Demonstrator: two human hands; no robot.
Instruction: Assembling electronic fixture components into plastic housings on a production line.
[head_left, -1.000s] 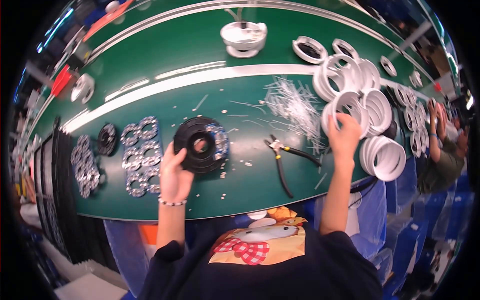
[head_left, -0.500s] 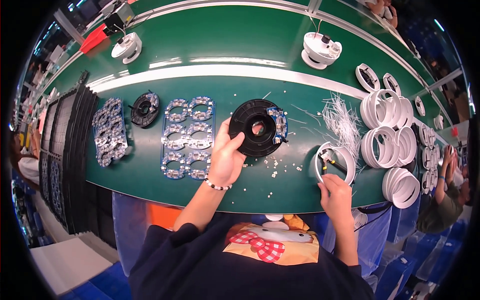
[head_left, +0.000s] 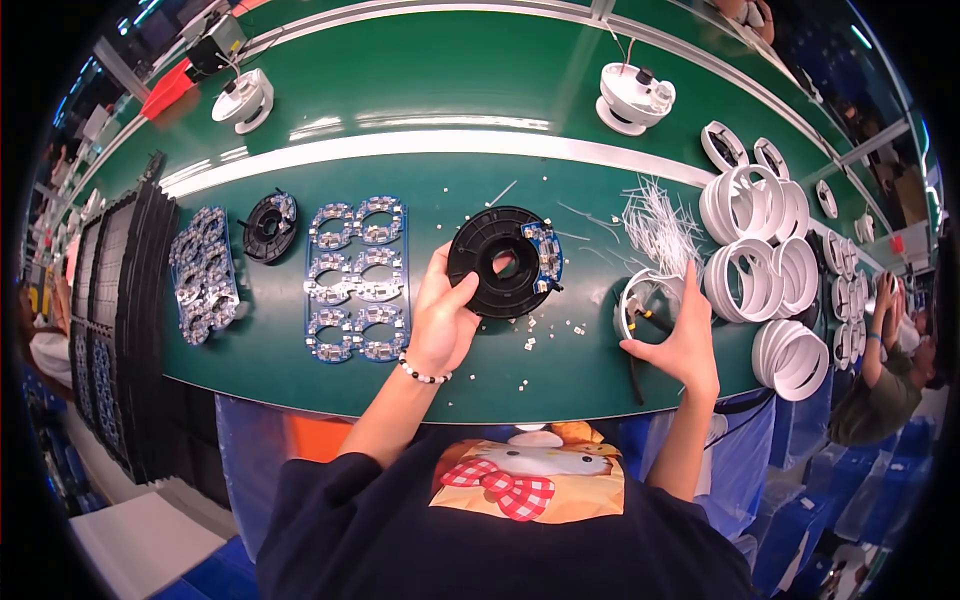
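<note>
My left hand (head_left: 438,322) grips the rim of a black round plastic housing (head_left: 480,270) with a hole in its middle. A curved blue circuit board (head_left: 548,250) sits on the housing's right side. My right hand (head_left: 685,340) is open, thumb and forefinger spread wide, beside a white ring (head_left: 624,308). Inside that ring stands a pair of cutters (head_left: 634,322) with black and yellow handles, partly hidden by the hand. The forefinger reaches up to a heap of thin white cable ties (head_left: 658,225); whether it touches them I cannot tell.
Blue circuit-board panels (head_left: 357,278) and another black housing (head_left: 270,228) lie to the left, by black trays (head_left: 120,300). Stacked white rings (head_left: 745,280) stand at the right. Small white bits (head_left: 531,345) litter the green bench (head_left: 480,385). White lamp-like units (head_left: 636,98) stand behind.
My right hand has let go of the cutters' handles and opened, moving up toward the cable ties. The left hand still holds the black housing. The whole view has shifted slightly.
</note>
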